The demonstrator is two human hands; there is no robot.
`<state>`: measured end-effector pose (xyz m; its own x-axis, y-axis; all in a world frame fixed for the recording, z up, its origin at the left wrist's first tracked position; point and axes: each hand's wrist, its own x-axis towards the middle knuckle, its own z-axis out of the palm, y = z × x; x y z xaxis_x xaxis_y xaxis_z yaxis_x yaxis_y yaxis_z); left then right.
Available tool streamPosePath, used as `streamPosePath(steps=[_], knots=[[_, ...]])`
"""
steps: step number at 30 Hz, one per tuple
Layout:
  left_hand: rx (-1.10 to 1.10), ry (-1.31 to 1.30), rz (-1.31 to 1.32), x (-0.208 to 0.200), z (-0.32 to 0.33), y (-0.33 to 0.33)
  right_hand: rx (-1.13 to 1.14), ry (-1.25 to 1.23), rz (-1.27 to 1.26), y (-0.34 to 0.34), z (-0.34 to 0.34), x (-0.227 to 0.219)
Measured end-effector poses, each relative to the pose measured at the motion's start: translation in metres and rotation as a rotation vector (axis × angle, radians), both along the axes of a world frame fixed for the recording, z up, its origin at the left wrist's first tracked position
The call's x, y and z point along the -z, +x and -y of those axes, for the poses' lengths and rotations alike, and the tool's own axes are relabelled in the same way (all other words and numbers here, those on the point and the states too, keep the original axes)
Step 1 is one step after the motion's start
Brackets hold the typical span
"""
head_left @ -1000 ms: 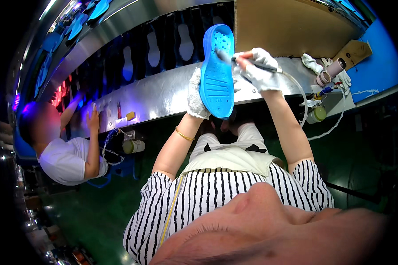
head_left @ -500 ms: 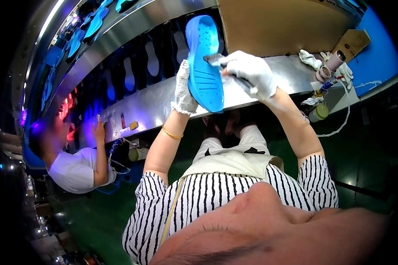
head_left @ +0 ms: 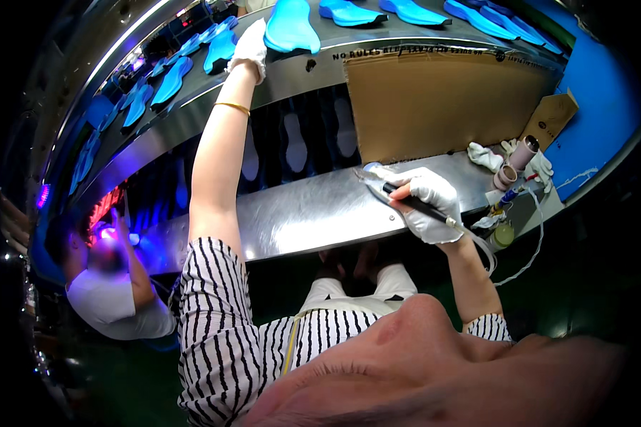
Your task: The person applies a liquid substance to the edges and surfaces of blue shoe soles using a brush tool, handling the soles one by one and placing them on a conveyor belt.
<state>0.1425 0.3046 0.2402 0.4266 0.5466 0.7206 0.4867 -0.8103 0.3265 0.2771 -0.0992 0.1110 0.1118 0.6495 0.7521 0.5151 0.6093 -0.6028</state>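
Observation:
Reaching far forward, my left hand [head_left: 250, 51] wears a white glove and grips the left edge of a bright blue shoe sole [head_left: 292, 27] over the raised belt. The far end of that sole is cut off by the picture's top edge. Above the metal bench, my gloved right hand [head_left: 429, 201] is closed round a brush [head_left: 421, 205] with a slim black handle. From the brush's rear end a clear hose runs down past my wrist. The brush head points left and looks blurred.
More blue soles [head_left: 171, 82] lie along the dark belt [head_left: 377, 34]. Beneath it, dark slots hold pale sole shapes [head_left: 293, 142]. A cardboard sheet [head_left: 449, 107] leans behind the metal bench [head_left: 299, 213]. Tape rolls [head_left: 524, 151] and gloves stand right. A co-worker [head_left: 117, 292] sits left.
My left hand has carried the sole from above the bench up and forward to the belt. My right hand, with the brush, has come away from the sole and lower.

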Motion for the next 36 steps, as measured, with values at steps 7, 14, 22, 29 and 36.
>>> streamPosePath(steps=[7, 14, 22, 29, 36], knots=[[-0.147, 0.628, -0.164, 0.009, -0.017, -0.009, 0.058, -0.123, -0.094, 0.013, 0.004, 0.036], [-0.337, -0.023, -0.293, 0.003, -0.018, -0.093, -0.045, -0.21, -0.181, -0.005, 0.0, 0.043], [0.09, 0.491, -0.087, -0.005, 0.12, -0.143, -0.019, -0.186, -0.288, -0.018, 0.004, 0.053], [0.89, -0.451, 0.971, 0.0, 0.209, -0.211, -0.1, -0.436, -0.807, -0.014, 0.006, 0.075], [1.433, -1.226, 0.8, 0.092, 0.244, -0.159, -0.167, -0.472, -0.795, -0.046, 0.006, 0.062]])
